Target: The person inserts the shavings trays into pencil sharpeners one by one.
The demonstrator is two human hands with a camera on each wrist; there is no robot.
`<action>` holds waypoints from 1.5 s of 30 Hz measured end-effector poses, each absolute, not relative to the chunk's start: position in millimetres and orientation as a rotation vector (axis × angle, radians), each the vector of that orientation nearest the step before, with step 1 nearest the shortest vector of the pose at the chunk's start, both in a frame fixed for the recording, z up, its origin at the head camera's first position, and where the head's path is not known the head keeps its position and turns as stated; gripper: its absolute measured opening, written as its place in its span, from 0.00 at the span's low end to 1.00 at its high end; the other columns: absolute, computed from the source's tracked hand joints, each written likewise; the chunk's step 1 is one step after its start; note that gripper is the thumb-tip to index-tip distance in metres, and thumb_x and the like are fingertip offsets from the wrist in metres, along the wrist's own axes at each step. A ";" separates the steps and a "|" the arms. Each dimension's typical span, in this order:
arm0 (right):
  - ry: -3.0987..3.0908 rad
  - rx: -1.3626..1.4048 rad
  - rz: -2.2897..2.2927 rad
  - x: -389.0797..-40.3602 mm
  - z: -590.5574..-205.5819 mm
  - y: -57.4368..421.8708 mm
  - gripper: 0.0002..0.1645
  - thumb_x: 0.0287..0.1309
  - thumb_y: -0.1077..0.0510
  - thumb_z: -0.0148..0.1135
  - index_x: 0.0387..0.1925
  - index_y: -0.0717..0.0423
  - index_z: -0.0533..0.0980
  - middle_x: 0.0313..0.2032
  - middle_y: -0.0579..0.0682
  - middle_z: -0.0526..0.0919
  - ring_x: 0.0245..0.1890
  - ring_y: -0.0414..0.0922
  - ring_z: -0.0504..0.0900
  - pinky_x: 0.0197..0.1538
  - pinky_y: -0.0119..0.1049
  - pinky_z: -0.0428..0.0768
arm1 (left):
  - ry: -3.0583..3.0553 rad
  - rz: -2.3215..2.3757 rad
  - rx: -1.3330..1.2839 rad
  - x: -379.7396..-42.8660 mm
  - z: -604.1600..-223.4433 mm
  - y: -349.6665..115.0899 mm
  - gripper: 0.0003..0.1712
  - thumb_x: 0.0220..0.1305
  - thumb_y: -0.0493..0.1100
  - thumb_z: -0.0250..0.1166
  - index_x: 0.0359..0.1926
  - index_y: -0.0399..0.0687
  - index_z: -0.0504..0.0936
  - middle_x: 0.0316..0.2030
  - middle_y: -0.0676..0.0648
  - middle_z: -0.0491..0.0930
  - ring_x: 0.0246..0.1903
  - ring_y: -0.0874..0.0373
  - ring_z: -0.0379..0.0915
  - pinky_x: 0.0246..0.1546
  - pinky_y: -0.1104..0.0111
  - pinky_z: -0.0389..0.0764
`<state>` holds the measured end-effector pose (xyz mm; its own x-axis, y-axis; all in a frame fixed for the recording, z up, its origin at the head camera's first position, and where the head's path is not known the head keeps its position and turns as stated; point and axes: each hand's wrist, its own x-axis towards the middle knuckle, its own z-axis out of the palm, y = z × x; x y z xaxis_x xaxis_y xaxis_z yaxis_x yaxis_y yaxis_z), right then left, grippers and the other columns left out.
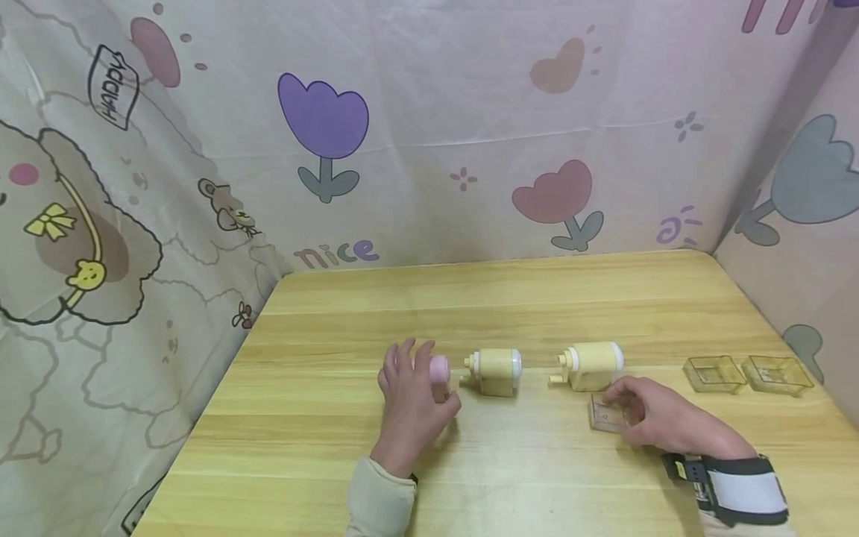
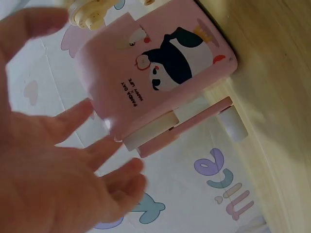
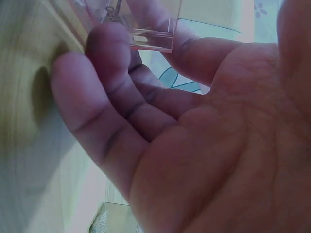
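A pink hand-crank pencil sharpener (image 1: 439,369) stands on the table, and my left hand (image 1: 411,395) is spread around its left side. In the left wrist view the sharpener (image 2: 155,68) shows a printed panda, and my fingertips (image 2: 83,110) are at its edge with the thumb held apart. To the right, my right hand (image 1: 661,421) pinches a small clear, pinkish drawer (image 1: 606,416) between thumb and fingers, low over the table. The right wrist view shows part of this drawer (image 3: 165,42) at the top, partly covered by fingers.
Two yellow pencil sharpeners stand between the hands, one (image 1: 498,371) close to the pink one, the other (image 1: 596,365) just behind the clear drawer. Two transparent yellow drawers (image 1: 714,375) lie at the table's right side. A patterned curtain (image 1: 429,134) borders the table's back and sides.
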<state>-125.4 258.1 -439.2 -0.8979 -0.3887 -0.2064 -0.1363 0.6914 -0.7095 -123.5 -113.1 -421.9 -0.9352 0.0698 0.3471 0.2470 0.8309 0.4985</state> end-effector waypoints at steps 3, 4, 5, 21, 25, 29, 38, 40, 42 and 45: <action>2.552 -0.420 -1.051 -125.4 -439.6 258.7 0.35 0.34 0.61 0.70 0.50 0.62 0.72 0.42 0.51 0.75 0.40 0.48 0.71 0.40 0.38 0.75 | -2.755 -0.803 -0.263 -121.9 -423.2 -113.7 0.42 0.44 0.37 0.69 0.64 0.43 0.66 0.64 0.34 0.59 0.66 0.34 0.45 0.63 0.44 0.52; 2.553 -0.424 -1.053 -125.2 -439.5 258.8 0.35 0.34 0.61 0.70 0.50 0.62 0.72 0.41 0.51 0.75 0.39 0.48 0.71 0.39 0.38 0.75 | -2.762 -0.815 -0.276 -121.2 -423.4 -114.0 0.40 0.47 0.35 0.69 0.64 0.42 0.66 0.63 0.34 0.60 0.66 0.34 0.47 0.62 0.44 0.55; 2.555 -0.430 -1.054 -125.2 -439.6 258.8 0.35 0.34 0.61 0.70 0.50 0.62 0.72 0.41 0.51 0.75 0.39 0.48 0.70 0.38 0.37 0.75 | -2.762 -0.821 -0.291 -120.6 -423.5 -114.4 0.39 0.48 0.32 0.69 0.63 0.41 0.67 0.62 0.35 0.62 0.64 0.34 0.50 0.60 0.45 0.60; 2.575 -0.467 -1.045 -125.2 -440.3 258.9 0.35 0.34 0.60 0.70 0.50 0.62 0.72 0.42 0.51 0.75 0.38 0.48 0.70 0.38 0.37 0.75 | -2.868 -0.953 -0.449 -119.0 -415.3 -124.2 0.32 0.43 0.33 0.71 0.54 0.49 0.74 0.51 0.47 0.71 0.48 0.51 0.61 0.45 0.57 0.74; 2.579 -0.477 -1.047 -125.1 -440.0 259.3 0.34 0.34 0.60 0.70 0.50 0.62 0.72 0.43 0.51 0.76 0.39 0.48 0.70 0.39 0.37 0.75 | -2.870 -0.971 -0.558 -118.6 -416.4 -120.1 0.32 0.42 0.35 0.70 0.53 0.48 0.75 0.51 0.47 0.72 0.48 0.52 0.62 0.44 0.58 0.74; 2.575 -0.480 -1.055 -125.6 -439.5 258.8 0.34 0.34 0.60 0.70 0.50 0.62 0.72 0.44 0.51 0.76 0.39 0.48 0.70 0.39 0.37 0.74 | -2.857 -0.988 -0.647 -117.4 -418.2 -113.5 0.32 0.43 0.37 0.70 0.54 0.51 0.76 0.51 0.48 0.72 0.48 0.53 0.63 0.44 0.60 0.73; 2.571 -0.472 -1.051 -126.3 -439.7 258.3 0.34 0.34 0.61 0.70 0.50 0.61 0.72 0.46 0.51 0.76 0.41 0.49 0.71 0.41 0.38 0.75 | -2.832 -1.021 -0.749 -112.9 -422.3 -99.5 0.32 0.47 0.39 0.68 0.57 0.55 0.75 0.52 0.52 0.70 0.49 0.56 0.61 0.46 0.63 0.73; 2.565 -0.475 -1.053 -126.6 -439.1 258.3 0.34 0.35 0.61 0.70 0.50 0.61 0.72 0.47 0.52 0.76 0.42 0.49 0.72 0.41 0.38 0.75 | -2.820 -1.013 -0.764 -112.5 -423.3 -97.6 0.32 0.47 0.39 0.68 0.57 0.56 0.74 0.52 0.53 0.70 0.49 0.57 0.61 0.46 0.63 0.73; 2.555 -0.466 -1.058 -126.6 -438.4 257.9 0.34 0.34 0.61 0.70 0.50 0.61 0.73 0.47 0.52 0.76 0.42 0.49 0.72 0.41 0.38 0.75 | -2.805 -1.006 -0.785 -112.2 -424.2 -96.4 0.32 0.47 0.39 0.68 0.57 0.57 0.74 0.51 0.53 0.70 0.49 0.57 0.61 0.47 0.63 0.73; 2.538 -0.452 -1.066 -126.4 -437.7 257.4 0.34 0.34 0.62 0.70 0.51 0.60 0.73 0.45 0.52 0.76 0.40 0.49 0.71 0.38 0.38 0.75 | -2.784 -1.003 -0.808 -112.1 -425.6 -95.4 0.32 0.47 0.39 0.69 0.57 0.58 0.74 0.51 0.53 0.70 0.48 0.57 0.61 0.47 0.64 0.73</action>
